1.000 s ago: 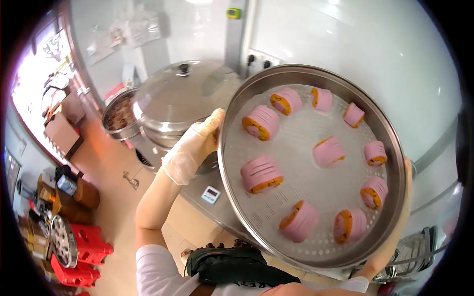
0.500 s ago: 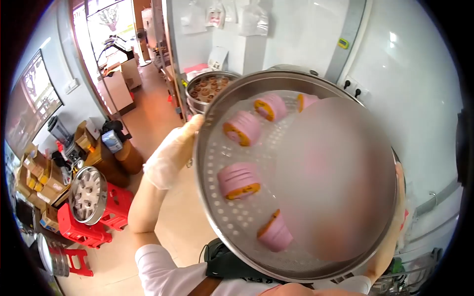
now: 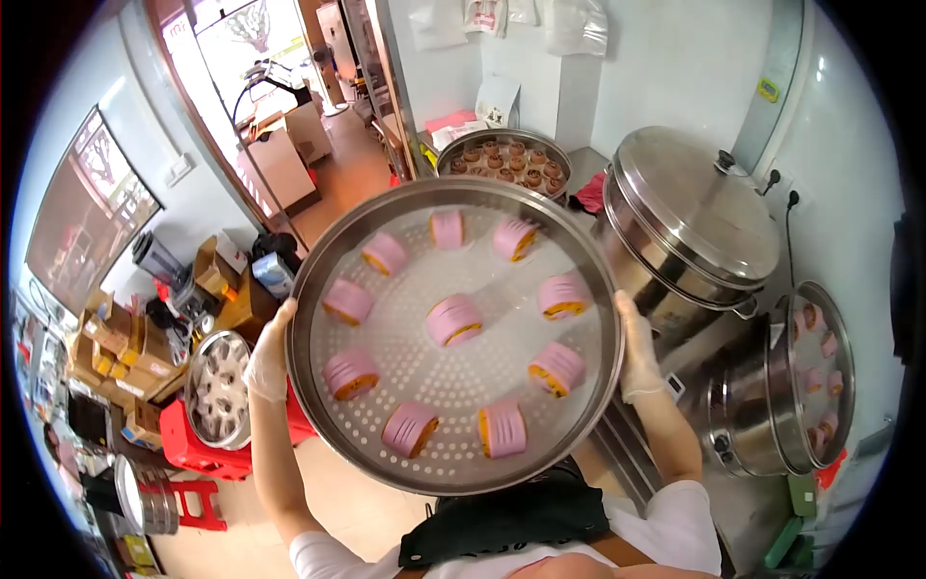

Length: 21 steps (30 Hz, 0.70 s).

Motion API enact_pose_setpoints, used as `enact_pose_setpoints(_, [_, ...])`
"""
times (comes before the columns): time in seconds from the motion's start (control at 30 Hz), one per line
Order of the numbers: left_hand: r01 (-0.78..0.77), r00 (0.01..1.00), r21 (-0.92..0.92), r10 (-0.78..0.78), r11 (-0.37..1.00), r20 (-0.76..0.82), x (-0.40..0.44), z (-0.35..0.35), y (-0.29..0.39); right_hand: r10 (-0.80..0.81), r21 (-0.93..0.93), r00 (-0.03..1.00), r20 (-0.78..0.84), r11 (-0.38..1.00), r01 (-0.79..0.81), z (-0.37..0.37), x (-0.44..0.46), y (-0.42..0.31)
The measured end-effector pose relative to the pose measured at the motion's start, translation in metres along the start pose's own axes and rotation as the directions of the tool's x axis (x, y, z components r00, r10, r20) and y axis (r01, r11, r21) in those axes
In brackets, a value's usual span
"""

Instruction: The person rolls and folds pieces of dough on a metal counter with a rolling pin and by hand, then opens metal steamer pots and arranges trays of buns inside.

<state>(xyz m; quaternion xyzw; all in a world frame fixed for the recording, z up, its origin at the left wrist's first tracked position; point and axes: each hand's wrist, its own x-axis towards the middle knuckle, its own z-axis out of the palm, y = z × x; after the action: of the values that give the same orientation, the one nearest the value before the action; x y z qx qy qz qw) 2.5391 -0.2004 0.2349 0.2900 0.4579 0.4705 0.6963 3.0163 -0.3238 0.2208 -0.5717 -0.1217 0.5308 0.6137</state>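
Between my hands is a round metal steamer tray (image 3: 388, 323) with a perforated floor, held up in front of my chest. Several pink-and-orange rolled buns (image 3: 454, 319) lie spaced apart in it, one in the middle and the others in a ring. My left hand (image 3: 268, 355), in a translucent glove, grips the tray's left rim. On the opposite rim is my right hand (image 3: 639, 352), gloved too and closed on the metal. The fingers under the tray are hidden.
A lidded steel steamer pot (image 3: 690, 217) stands at right, near another steamer (image 3: 762, 396) holding pink buns. Behind my tray is a tray of brown buns (image 3: 506, 166). At left, a steamer tray of pale pieces (image 3: 220, 391) rests on red stools (image 3: 193, 444).
The tray has moved left and down and now faces me more squarely. The blurred patch over its right side is gone, showing all its buns. The lidded pot has come into view.
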Motion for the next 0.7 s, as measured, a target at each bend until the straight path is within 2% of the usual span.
enact_pose_setpoints(0.03, [0.026,0.998,-0.011,-0.025,1.0,0.052,0.022,-0.022,-0.001,0.022,0.084,0.999,0.032,0.996,-0.024,0.012,0.023,0.013])
enact_pose_setpoints(0.1, [0.098,0.995,-0.082,-0.099,0.992,-0.017,0.065,-0.041,-0.007,0.064,0.157,0.997,0.043,0.985,-0.07,0.023,0.076,0.037])
enact_pose_setpoints(0.17, [0.087,0.992,-0.056,-0.092,0.995,-0.085,0.126,-0.064,-0.012,-0.024,0.081,0.999,-0.044,0.996,0.027,0.04,0.129,0.056])
enact_pose_setpoints(0.2, [0.175,0.98,-0.16,-0.187,0.971,-0.063,0.159,-0.075,-0.015,-0.016,0.127,1.0,-0.019,0.992,0.019,0.044,0.156,0.065])
enact_pose_setpoints(0.23, [0.204,0.976,-0.138,-0.212,0.969,-0.043,0.183,-0.072,-0.01,-0.006,0.173,1.0,0.003,0.985,0.005,0.046,0.186,0.078])
enact_pose_setpoints(0.3, [0.163,0.985,-0.125,-0.169,0.979,-0.042,0.247,-0.078,-0.016,-0.038,0.151,0.999,-0.027,0.988,0.042,0.049,0.243,0.09])
enact_pose_setpoints(0.33, [0.148,0.989,-0.1,-0.147,0.984,0.013,0.276,-0.075,-0.015,-0.038,0.134,0.998,-0.053,0.99,0.045,0.055,0.257,0.09])
enact_pose_setpoints(0.43, [0.25,0.967,-0.095,-0.244,0.964,0.075,0.364,-0.056,-0.014,-0.025,0.157,0.981,-0.195,0.986,0.057,0.081,0.295,0.063])
enact_pose_setpoints(0.5, [0.289,0.955,-0.068,-0.282,0.955,0.093,0.426,-0.036,-0.013,-0.077,0.098,0.967,-0.242,0.99,0.104,0.078,0.337,0.058])
enact_pose_setpoints(0.57, [0.233,0.961,-0.002,-0.23,0.972,0.152,0.504,-0.023,-0.025,-0.111,0.088,0.957,-0.268,0.986,0.139,0.062,0.388,0.066])
enact_pose_setpoints(0.6, [0.204,0.955,0.017,-0.203,0.979,0.215,0.529,0.008,-0.019,-0.143,0.02,0.942,-0.303,0.988,0.156,0.06,0.407,0.063])
enact_pose_setpoints(0.7, [0.359,0.873,0.031,-0.347,0.933,0.344,0.652,0.037,-0.034,-0.181,0.052,0.906,-0.383,0.975,0.217,0.07,0.449,0.048])
